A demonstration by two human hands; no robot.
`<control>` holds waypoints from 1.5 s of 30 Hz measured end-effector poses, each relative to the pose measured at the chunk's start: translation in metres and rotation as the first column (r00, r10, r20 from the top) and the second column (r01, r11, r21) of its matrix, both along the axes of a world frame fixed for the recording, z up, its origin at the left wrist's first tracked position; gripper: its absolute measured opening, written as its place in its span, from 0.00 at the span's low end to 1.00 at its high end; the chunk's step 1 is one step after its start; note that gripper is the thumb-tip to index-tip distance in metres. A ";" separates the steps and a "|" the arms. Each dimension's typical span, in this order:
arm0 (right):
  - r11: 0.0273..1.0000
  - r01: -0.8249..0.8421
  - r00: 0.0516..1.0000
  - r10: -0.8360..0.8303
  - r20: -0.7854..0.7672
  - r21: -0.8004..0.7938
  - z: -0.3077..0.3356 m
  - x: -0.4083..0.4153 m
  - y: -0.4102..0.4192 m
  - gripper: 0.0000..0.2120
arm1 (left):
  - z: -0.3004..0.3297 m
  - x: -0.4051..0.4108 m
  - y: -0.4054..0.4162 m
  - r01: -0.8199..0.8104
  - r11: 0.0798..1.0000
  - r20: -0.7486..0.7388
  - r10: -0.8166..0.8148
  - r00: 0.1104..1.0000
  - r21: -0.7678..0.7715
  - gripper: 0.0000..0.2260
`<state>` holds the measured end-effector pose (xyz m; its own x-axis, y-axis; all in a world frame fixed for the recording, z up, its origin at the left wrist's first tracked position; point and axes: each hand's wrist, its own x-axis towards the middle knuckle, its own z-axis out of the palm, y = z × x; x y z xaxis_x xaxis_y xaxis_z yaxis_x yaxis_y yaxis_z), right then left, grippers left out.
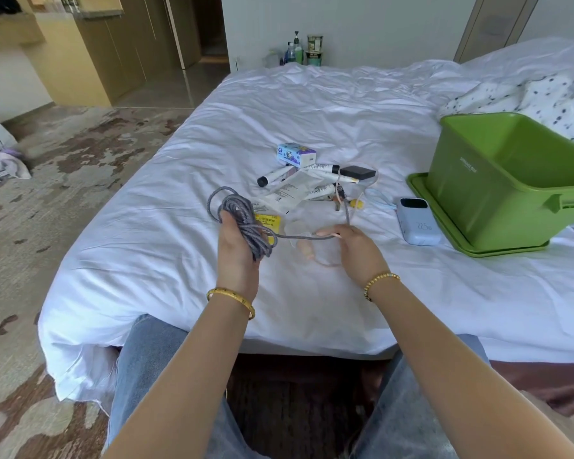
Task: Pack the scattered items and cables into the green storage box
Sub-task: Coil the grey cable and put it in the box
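Note:
My left hand [237, 250] grips a coiled bundle of grey braided cable [246, 223] above the bed. My right hand [357, 248] pinches the loose stretch of the same cable, whose end runs up to a plug near the pile. Behind the hands lies a heap of items: a small printed box [296, 154], white tubes [272, 176], a black case [358, 173], white sachets [287, 193] and a yellow packet [268, 221]. A pale blue power bank [416, 221] lies to the right. The green storage box [497, 180] stands open on its lid [444, 223] at the right.
A white bed sheet [312, 111] covers the bed. A spotted duvet [544, 94] lies bunched behind the box. Bottles and jars [304, 49] stand on the floor past the bed. Patterned carpet [63, 193] and a bag lie to the left.

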<state>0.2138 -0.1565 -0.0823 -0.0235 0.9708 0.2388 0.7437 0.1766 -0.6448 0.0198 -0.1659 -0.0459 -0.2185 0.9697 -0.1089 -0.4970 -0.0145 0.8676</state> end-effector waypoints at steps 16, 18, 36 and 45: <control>0.924 0.279 0.687 -0.382 -0.618 -0.261 0.004 0.013 0.010 0.15 | -0.034 -0.032 -0.002 -0.312 0.942 -0.329 0.258 0.908 -0.121 0.22; 0.892 0.318 0.656 -0.452 -0.604 -0.321 0.001 0.022 0.008 0.16 | -0.039 -0.040 0.000 -0.292 0.941 -0.275 0.239 0.931 -0.172 0.24; 0.990 0.138 0.921 -0.134 0.367 0.015 -0.027 0.004 -0.004 0.13 | -0.035 -0.028 -0.004 -0.097 0.977 -0.034 0.093 0.995 -0.187 0.21; 0.983 0.123 0.963 -0.084 -0.256 0.139 0.009 -0.006 -0.010 0.09 | -0.042 -0.020 -0.009 -0.128 0.968 -0.218 0.080 0.973 -0.217 0.22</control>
<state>0.2080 -0.1661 -0.0735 0.1537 0.9165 0.3694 0.5833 0.2176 -0.7826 0.0003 -0.1746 -0.0874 -0.3579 0.8950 -0.2664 -0.3139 0.1534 0.9370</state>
